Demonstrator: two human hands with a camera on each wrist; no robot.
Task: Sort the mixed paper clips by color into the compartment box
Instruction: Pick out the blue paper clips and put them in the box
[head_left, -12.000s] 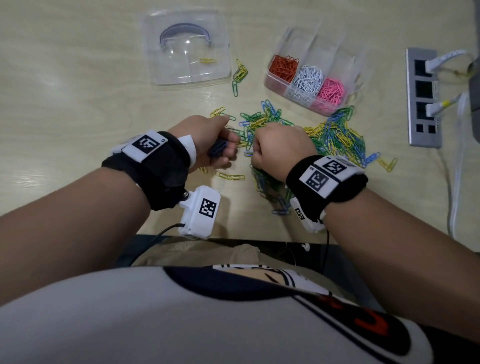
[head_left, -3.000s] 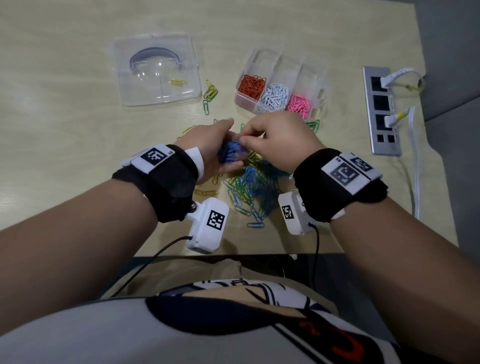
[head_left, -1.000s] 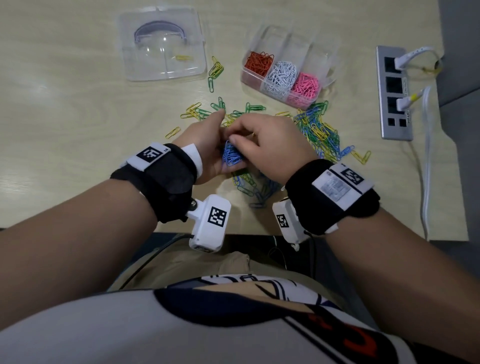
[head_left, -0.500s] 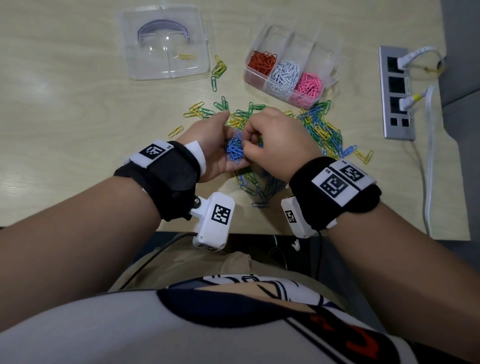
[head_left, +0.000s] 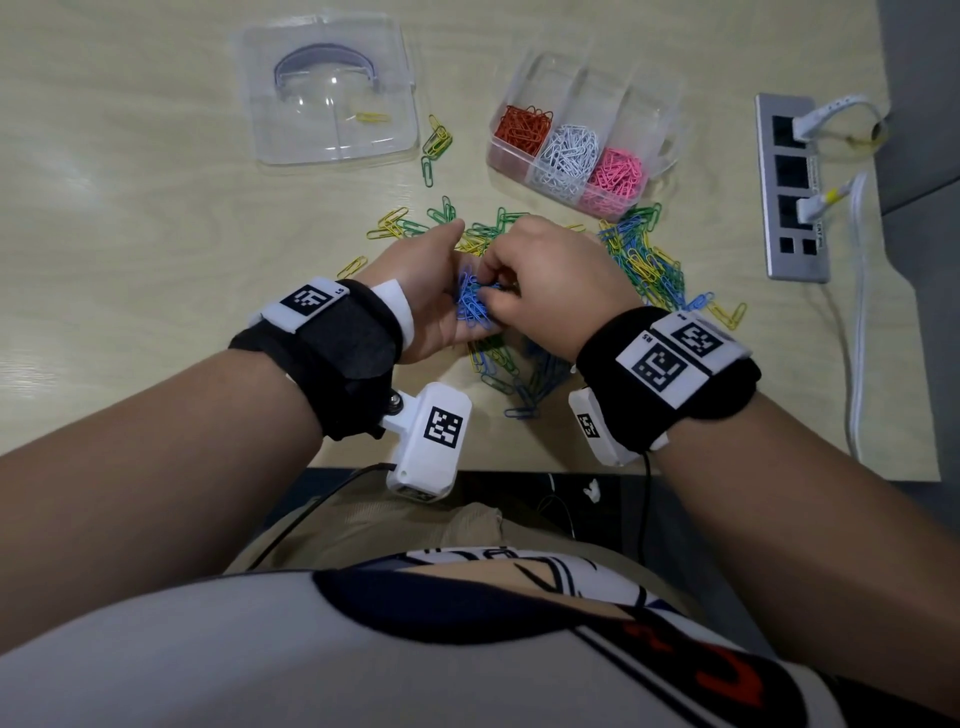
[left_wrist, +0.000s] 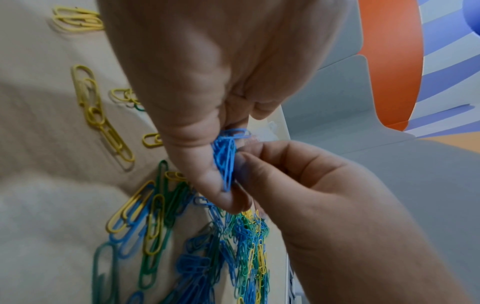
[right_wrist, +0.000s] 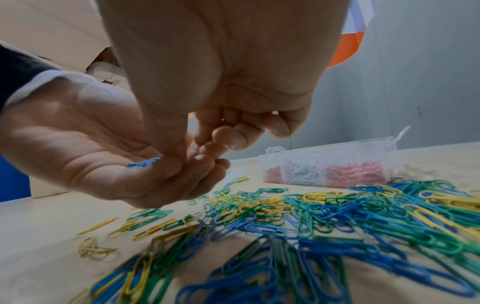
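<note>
Now the left hand (head_left: 434, 291) is cupping a small bunch of blue clips (head_left: 472, 306) with its fingers curled around it, probably so that many clips can be carried in one trip, and the right hand (head_left: 550, 291) is pinching at this bunch with its fingertips, seemingly adding or arranging a clip. Below them the mixed pile (head_left: 644, 265) of blue, green and yellow clips is lying on the table (head_left: 130, 218), and near it the compartment box (head_left: 660, 104) is standing open with red, white and pink clips already separated, so blue is likely going into a free compartment.
</note>
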